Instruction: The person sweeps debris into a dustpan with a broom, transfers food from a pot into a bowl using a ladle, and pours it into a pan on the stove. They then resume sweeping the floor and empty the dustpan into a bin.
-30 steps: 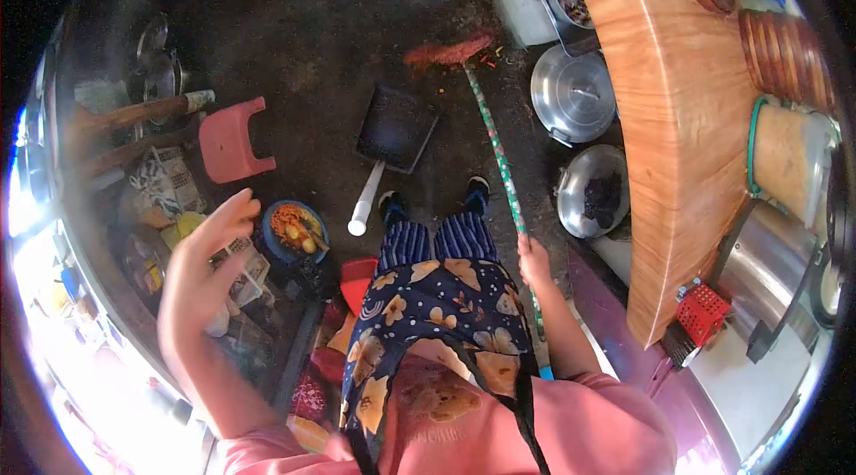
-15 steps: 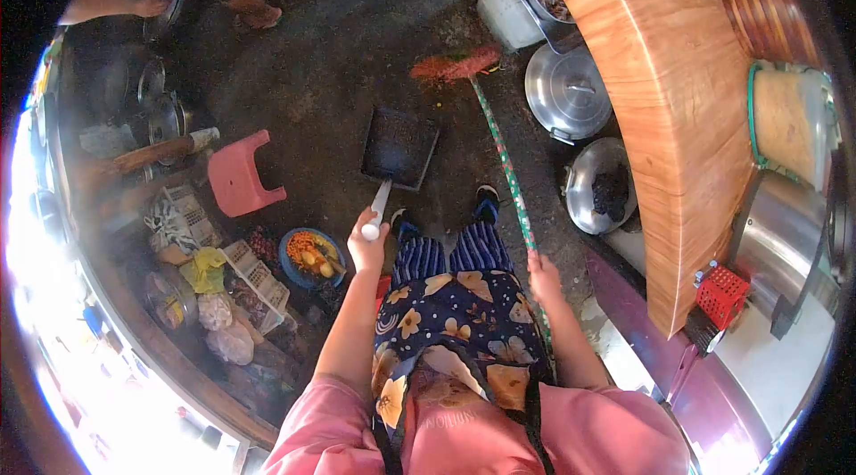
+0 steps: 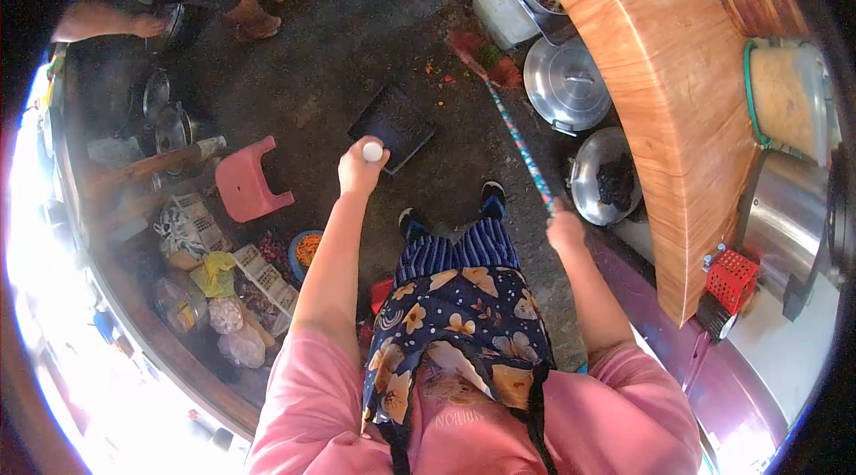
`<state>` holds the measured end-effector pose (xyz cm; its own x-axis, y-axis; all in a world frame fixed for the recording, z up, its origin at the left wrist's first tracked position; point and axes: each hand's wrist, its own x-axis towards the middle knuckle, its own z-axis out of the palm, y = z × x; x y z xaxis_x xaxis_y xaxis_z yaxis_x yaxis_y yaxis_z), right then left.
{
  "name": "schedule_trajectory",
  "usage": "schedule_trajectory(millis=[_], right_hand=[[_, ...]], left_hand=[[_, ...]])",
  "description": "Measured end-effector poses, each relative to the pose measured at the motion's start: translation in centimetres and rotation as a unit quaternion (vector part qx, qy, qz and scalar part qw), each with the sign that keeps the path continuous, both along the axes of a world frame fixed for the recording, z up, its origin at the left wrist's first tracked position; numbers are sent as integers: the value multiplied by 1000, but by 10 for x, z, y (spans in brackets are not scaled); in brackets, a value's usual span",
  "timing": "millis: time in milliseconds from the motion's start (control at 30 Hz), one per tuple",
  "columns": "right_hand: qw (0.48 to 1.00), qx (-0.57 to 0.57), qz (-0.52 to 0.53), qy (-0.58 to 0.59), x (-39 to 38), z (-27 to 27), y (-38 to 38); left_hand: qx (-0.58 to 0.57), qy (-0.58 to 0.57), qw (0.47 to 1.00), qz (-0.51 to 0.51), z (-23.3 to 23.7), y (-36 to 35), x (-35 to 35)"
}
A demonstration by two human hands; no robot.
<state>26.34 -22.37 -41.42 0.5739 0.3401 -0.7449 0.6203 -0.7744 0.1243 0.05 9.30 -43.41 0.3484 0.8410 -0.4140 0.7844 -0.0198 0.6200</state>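
My left hand [image 3: 359,168] is closed around the white handle of a black long-handled dustpan [image 3: 401,125], whose pan rests on the dark floor ahead of my feet. In my right hand [image 3: 565,231] is the patterned green-and-white stick of a broom [image 3: 520,145]. Its red bristle head [image 3: 486,60] lies on the floor at the upper middle, close to a lidded pot. Small orange and red scraps [image 3: 440,78] are scattered between the broom head and the dustpan.
A pink stool [image 3: 253,179] stands at left, near crates and bags. Lidded pot [image 3: 568,87] and metal pan [image 3: 606,176] line the right side beneath a wooden counter [image 3: 637,47]. Another person's bare feet [image 3: 259,27] are at upper left. A blue basin [image 3: 306,250] holds orange food.
My left hand has moved up and forward, turning the dustpan. The broom head has shifted right towards the pots, and scraps now show on the floor where it was.
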Motion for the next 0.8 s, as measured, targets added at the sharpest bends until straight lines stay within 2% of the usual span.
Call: schedule_trajectory(millis=[33,100,167,200,300,367,433,500,533,633,700,767,800], right_hand=[[1000,0,1,1,-3,0,-1],[996,42,2,78,-12,8,-9],[996,66,-6,60,-16,50,-19],[995,88,-17,43,-14,63,-23],[994,111,14,-3,9,44,-30],[995,96,-6,4,23,18,-3],[982,71,-111,139,19,-3,22],[990,61,7,130,3,-13,27],[987,62,11,145,-5,-6,23],[979,90,101,155,-7,46,2],[976,108,99,162,-1,81,-22],[973,123,98,171,9,93,-24],[977,122,111,138,14,93,-20]], left_hand=[[3,9,1000,-4,2,7,6],[6,19,1000,-6,7,18,11],[-28,18,999,1,8,27,14],[5,14,1000,-10,5,29,12],[17,4,1000,-23,-1,31,9],[5,7,1000,-18,1,30,10],[7,6,999,-38,9,27,12],[7,-2,1000,-25,10,26,11],[5,-14,1000,-18,7,25,10],[-11,-28,1000,4,-9,25,11],[-26,-19,999,23,-21,24,10],[-30,-15,998,53,-26,22,5],[-33,-14,998,57,-25,21,1]])
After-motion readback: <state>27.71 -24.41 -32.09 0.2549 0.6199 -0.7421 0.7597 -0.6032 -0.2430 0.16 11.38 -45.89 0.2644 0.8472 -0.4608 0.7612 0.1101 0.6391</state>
